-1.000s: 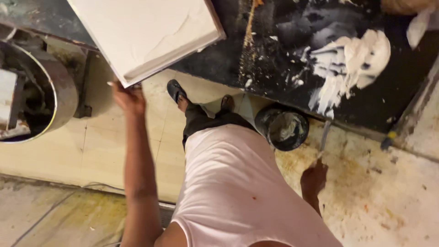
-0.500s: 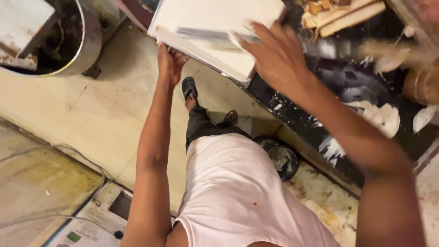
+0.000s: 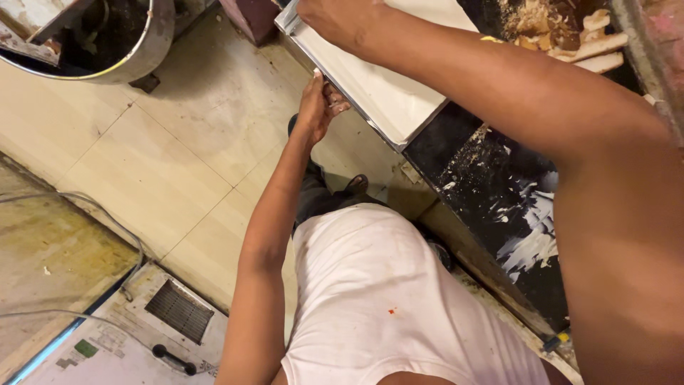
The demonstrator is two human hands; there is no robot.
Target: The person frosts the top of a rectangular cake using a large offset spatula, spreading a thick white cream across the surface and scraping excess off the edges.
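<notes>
A flat white tray or board (image 3: 388, 89) lies half over the edge of a black, paint-smeared counter (image 3: 499, 185). My left hand (image 3: 318, 107) grips its lower edge from underneath. My right hand (image 3: 338, 20) presses down on the tray's top near the upper end, the forearm crossing the view. I stand in a white shirt and dark trousers right below the tray.
A large metal bowl-shaped machine (image 3: 107, 50) stands at the upper left on beige floor tiles. A white appliance with a vent grille (image 3: 153, 328) and a cable sits at the lower left. Wood scraps (image 3: 577, 39) lie on the counter's upper right.
The view has swung left. My right hand has come up onto the tray, and both hands have brought the tray down against the counter's edge.
</notes>
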